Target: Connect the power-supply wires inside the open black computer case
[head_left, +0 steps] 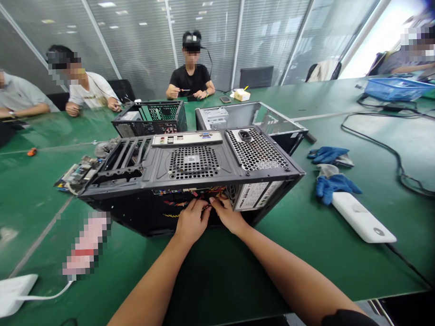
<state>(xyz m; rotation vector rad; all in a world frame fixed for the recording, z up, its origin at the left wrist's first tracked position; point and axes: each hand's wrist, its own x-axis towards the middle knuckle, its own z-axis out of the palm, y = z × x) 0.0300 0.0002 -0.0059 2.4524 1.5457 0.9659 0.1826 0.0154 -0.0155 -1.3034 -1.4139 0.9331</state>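
Note:
A black computer case stands in front of me with its back panel facing up and its side open toward me. My left hand reaches into the open side, its thumb and fingers pinched on thin coloured cables. Right beside it, my right hand is closed on the same cables, just below the power supply. The fingertips of both hands nearly meet. Exactly which wire or plug they grip is partly hidden by the fingers.
Behind stand two more open cases, one black and one grey. Circuit boards lie left; blue gloves and a white power bank lie right. A blue basket and black cables sit farther off. Several people sit around the green table.

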